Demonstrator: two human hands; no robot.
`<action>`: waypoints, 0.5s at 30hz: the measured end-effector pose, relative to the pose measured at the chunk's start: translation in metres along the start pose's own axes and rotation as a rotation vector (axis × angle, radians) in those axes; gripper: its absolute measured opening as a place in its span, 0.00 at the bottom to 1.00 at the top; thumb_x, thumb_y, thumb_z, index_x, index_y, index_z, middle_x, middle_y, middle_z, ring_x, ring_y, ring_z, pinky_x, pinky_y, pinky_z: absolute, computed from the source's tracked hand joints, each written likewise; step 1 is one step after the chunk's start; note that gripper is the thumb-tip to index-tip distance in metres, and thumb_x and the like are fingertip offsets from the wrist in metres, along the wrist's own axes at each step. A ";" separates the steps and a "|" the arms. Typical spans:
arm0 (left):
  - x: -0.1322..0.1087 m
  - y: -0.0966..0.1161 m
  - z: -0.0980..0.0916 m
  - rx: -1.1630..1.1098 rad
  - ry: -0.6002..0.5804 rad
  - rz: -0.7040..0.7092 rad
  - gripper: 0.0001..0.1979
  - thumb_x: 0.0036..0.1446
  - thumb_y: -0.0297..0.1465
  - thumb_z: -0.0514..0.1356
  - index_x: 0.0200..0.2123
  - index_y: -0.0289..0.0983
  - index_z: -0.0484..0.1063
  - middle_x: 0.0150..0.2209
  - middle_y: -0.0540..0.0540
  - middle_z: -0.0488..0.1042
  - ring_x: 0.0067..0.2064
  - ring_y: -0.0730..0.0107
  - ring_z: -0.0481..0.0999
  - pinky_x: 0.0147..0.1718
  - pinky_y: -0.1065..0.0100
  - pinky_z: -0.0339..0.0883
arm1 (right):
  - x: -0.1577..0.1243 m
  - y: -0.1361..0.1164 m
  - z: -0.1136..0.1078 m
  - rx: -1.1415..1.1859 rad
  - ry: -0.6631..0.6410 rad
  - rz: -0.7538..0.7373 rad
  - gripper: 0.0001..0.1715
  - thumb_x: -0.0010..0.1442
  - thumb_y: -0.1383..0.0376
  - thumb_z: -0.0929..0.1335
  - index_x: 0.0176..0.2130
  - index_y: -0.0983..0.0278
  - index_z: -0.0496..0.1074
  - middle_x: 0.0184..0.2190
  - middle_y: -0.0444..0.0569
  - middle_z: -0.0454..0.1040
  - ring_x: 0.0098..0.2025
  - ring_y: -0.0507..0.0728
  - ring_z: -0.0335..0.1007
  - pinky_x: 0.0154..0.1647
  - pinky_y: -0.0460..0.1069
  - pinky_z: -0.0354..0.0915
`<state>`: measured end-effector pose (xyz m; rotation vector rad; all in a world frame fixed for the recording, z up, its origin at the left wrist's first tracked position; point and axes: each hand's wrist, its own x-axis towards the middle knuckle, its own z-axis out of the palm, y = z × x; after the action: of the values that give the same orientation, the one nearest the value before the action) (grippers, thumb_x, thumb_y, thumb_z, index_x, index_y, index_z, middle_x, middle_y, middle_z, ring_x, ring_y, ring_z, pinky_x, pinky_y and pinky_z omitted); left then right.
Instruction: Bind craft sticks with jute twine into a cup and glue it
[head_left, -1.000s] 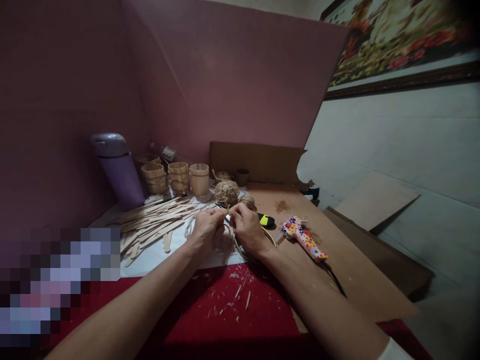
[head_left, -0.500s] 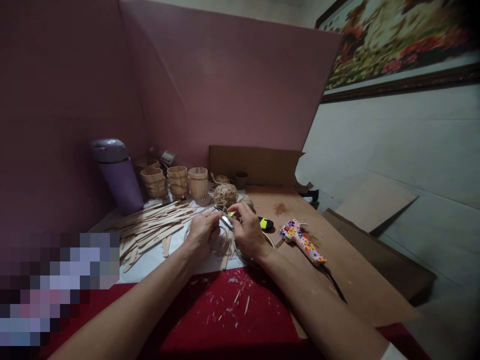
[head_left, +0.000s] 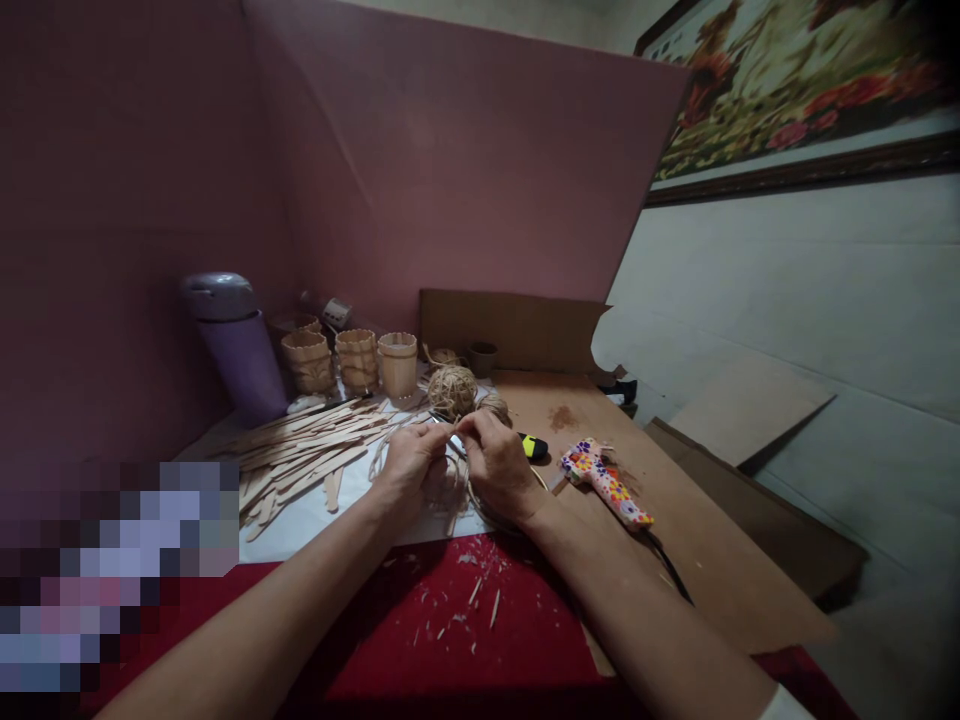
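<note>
My left hand (head_left: 409, 465) and my right hand (head_left: 495, 465) meet over a white sheet (head_left: 300, 520), fingers pinched together. Between them runs a small blade of a cutter (head_left: 531, 447) with a black and yellow handle, gripped by my right hand. My left hand pinches a thin pale strip (head_left: 450, 490) that curls beneath both hands. What exactly the strip is, I cannot make out. A ball of twine (head_left: 452, 388) lies just beyond my fingers.
A pile of wooden sticks (head_left: 300, 455) lies left of my hands. Three small stick-built cups (head_left: 358, 360) and a purple flask (head_left: 236, 345) stand behind. A floral glue gun (head_left: 604, 480) rests on brown cardboard (head_left: 675, 540) to the right. Wood shavings litter the red cloth (head_left: 450, 640).
Both hands stayed close together over the white sheet. The cutter blade showed between the fingers half a second ago; now the fingers close more tightly around it.
</note>
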<state>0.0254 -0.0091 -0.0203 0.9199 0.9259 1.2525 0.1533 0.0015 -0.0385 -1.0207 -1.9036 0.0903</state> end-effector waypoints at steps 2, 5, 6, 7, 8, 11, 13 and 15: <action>0.001 0.001 0.000 0.021 -0.009 0.014 0.14 0.38 0.36 0.67 0.21 0.36 0.65 0.10 0.60 0.52 0.10 0.84 0.48 0.10 0.76 0.37 | 0.000 0.000 0.001 0.064 0.024 0.071 0.06 0.59 0.70 0.61 0.32 0.62 0.66 0.30 0.49 0.72 0.34 0.56 0.68 0.36 0.48 0.61; 0.002 0.002 0.000 0.062 -0.015 0.073 0.13 0.37 0.36 0.67 0.22 0.34 0.68 0.11 0.59 0.54 0.11 0.84 0.49 0.11 0.76 0.37 | 0.000 -0.002 0.002 0.130 0.043 0.174 0.05 0.59 0.68 0.62 0.31 0.62 0.65 0.28 0.47 0.71 0.31 0.55 0.67 0.33 0.48 0.60; 0.003 0.002 0.000 0.081 -0.013 0.097 0.12 0.37 0.35 0.67 0.22 0.33 0.68 0.11 0.59 0.55 0.12 0.85 0.50 0.12 0.76 0.38 | 0.000 -0.003 0.002 0.136 0.044 0.197 0.05 0.59 0.67 0.62 0.30 0.62 0.65 0.28 0.46 0.71 0.31 0.54 0.66 0.32 0.48 0.59; 0.003 0.002 0.000 0.104 -0.008 0.122 0.11 0.38 0.34 0.66 0.21 0.33 0.69 0.11 0.58 0.56 0.12 0.84 0.51 0.12 0.76 0.39 | 0.000 -0.004 0.002 0.138 0.041 0.215 0.05 0.58 0.67 0.62 0.30 0.62 0.65 0.27 0.46 0.71 0.30 0.54 0.66 0.32 0.48 0.59; 0.004 0.001 0.000 0.132 0.001 0.148 0.10 0.38 0.33 0.66 0.21 0.33 0.70 0.11 0.58 0.57 0.13 0.84 0.51 0.13 0.76 0.40 | 0.001 -0.004 0.002 0.141 0.037 0.232 0.05 0.58 0.66 0.62 0.29 0.62 0.64 0.26 0.45 0.70 0.29 0.54 0.65 0.31 0.48 0.58; 0.006 -0.001 0.000 0.231 0.029 0.230 0.07 0.39 0.31 0.64 0.21 0.33 0.72 0.12 0.56 0.60 0.14 0.83 0.53 0.14 0.76 0.41 | 0.002 -0.001 0.003 0.193 0.032 0.298 0.07 0.56 0.65 0.63 0.27 0.62 0.64 0.24 0.44 0.69 0.28 0.53 0.64 0.30 0.48 0.58; 0.006 -0.002 0.000 0.279 0.033 0.265 0.06 0.40 0.30 0.63 0.21 0.33 0.72 0.13 0.56 0.61 0.14 0.83 0.53 0.14 0.75 0.41 | 0.004 0.003 0.005 0.294 0.023 0.362 0.07 0.54 0.64 0.64 0.25 0.62 0.64 0.22 0.43 0.68 0.25 0.52 0.62 0.28 0.47 0.58; 0.006 -0.001 0.000 0.284 0.022 0.265 0.05 0.40 0.31 0.63 0.21 0.33 0.72 0.12 0.56 0.60 0.14 0.83 0.52 0.14 0.75 0.41 | 0.006 0.007 0.006 0.446 0.000 0.433 0.08 0.52 0.62 0.66 0.25 0.62 0.63 0.18 0.41 0.66 0.22 0.51 0.60 0.24 0.46 0.57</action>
<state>0.0260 -0.0035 -0.0220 1.2877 1.0419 1.3768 0.1519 0.0118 -0.0408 -1.0954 -1.5336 0.7294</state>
